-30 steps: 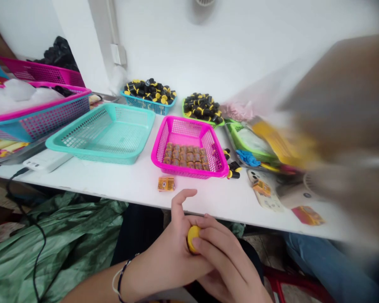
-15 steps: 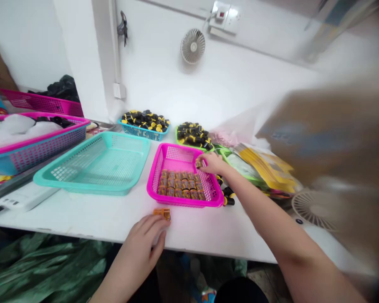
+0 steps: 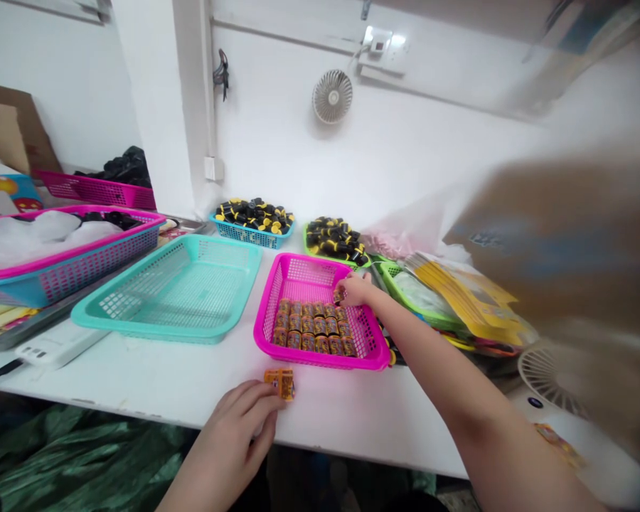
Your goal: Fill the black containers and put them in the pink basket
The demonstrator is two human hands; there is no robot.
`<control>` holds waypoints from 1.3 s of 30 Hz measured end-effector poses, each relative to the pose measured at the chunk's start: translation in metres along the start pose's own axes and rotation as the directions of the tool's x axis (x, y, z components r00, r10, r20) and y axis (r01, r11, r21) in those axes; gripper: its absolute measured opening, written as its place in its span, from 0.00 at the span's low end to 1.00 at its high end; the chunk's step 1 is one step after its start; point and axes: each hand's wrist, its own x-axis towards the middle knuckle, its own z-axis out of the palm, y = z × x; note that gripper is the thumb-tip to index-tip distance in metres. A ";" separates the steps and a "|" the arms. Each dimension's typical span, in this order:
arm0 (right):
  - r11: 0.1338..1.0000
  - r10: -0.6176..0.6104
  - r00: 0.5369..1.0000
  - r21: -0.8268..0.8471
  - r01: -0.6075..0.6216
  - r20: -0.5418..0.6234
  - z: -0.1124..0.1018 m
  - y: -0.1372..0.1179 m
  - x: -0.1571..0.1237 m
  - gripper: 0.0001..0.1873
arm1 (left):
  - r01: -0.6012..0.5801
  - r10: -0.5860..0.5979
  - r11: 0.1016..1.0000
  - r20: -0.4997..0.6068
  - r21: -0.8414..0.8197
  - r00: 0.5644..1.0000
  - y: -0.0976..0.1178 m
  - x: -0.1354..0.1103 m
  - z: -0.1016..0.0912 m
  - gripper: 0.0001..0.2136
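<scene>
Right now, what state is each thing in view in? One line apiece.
Orange printed bundle, lying on the table
Left grip, fingertips against the bundle, closure unclear
Right grip, closed on a labelled cylinder
Pink basket, partly filled with labelled cylinders
Turquoise basket, upright
Blue basket, heaped with black-and-yellow pieces
Green basket beside it, likewise
White device, black cable plugged in
Wall fan, running or stopped unclear
</scene>
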 end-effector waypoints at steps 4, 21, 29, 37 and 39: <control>0.998 -0.005 1.000 0.067 0.003 0.024 -0.002 -0.001 0.003 0.18 | -0.013 0.012 1.000 0.031 0.016 0.999 0.002 0.003 0.001 0.13; 0.900 0.121 0.991 0.414 -0.135 0.061 0.073 0.042 -0.155 0.17 | -0.241 0.218 0.899 0.103 0.365 0.970 -0.038 0.005 0.046 0.18; 0.734 0.356 0.874 0.678 -0.042 -0.331 0.119 0.027 -0.199 0.17 | -0.001 -0.016 0.992 0.133 0.128 0.991 -0.009 0.022 0.013 0.14; 0.419 0.660 0.586 0.878 0.232 -0.470 0.153 -0.051 -0.299 0.22 | 0.282 -0.271 0.920 0.079 -0.272 0.959 0.045 0.017 -0.008 0.09; 0.280 0.716 0.567 0.912 0.301 -0.407 0.156 -0.078 -0.320 0.21 | 0.364 -0.323 0.745 0.175 -0.558 0.930 0.069 0.012 -0.007 0.10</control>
